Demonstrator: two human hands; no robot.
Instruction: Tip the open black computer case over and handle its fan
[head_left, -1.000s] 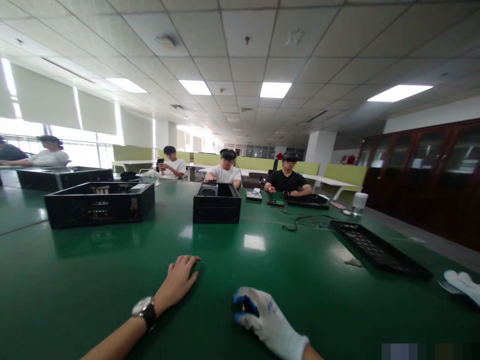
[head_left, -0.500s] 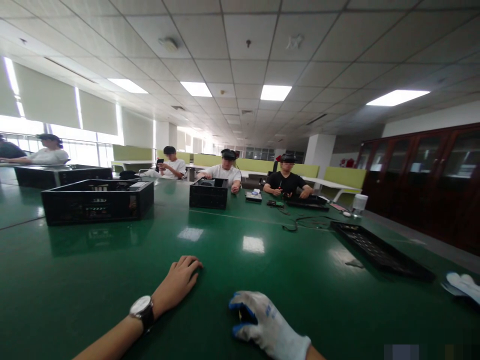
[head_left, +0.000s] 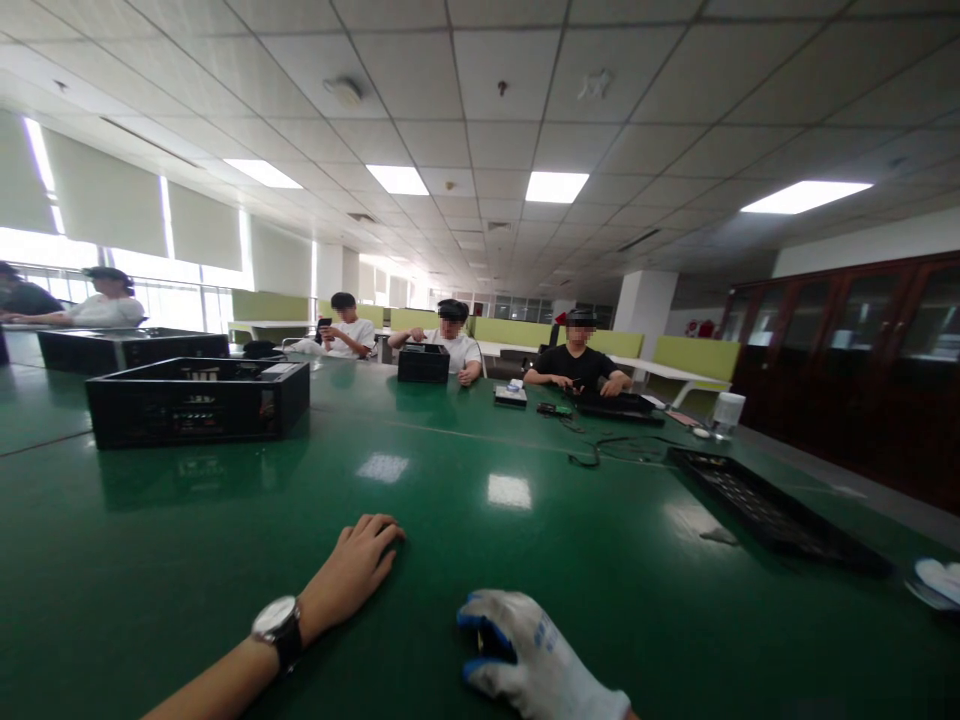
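My left hand (head_left: 358, 568), bare, lies palm down on the green tabletop (head_left: 247, 560) with its fingers stretched forward and loosely bent. A round-faced watch (head_left: 276, 620) on a dark strap sits at that wrist. To its right, my right hand (head_left: 525, 645) wears a white glove with blue fingertips and rests on the table. Its thumb and fingers are curved with a gap between them. The inside of that hand is in dark shadow, and I make out no held thing there. Neither hand touches the other.
Black metal cases (head_left: 199, 405) stand at the left. Across the table, a person in white handles a smaller black case (head_left: 424, 363); a person in black works over a dark panel (head_left: 619, 405). A long black tray (head_left: 772, 510) lies right, near cables (head_left: 592, 458) and a glove (head_left: 937, 582).
The person in white has shifted or tilted the small black case back toward themselves, one arm now raised behind it. My view has turned slightly left; both my hands stay in place.
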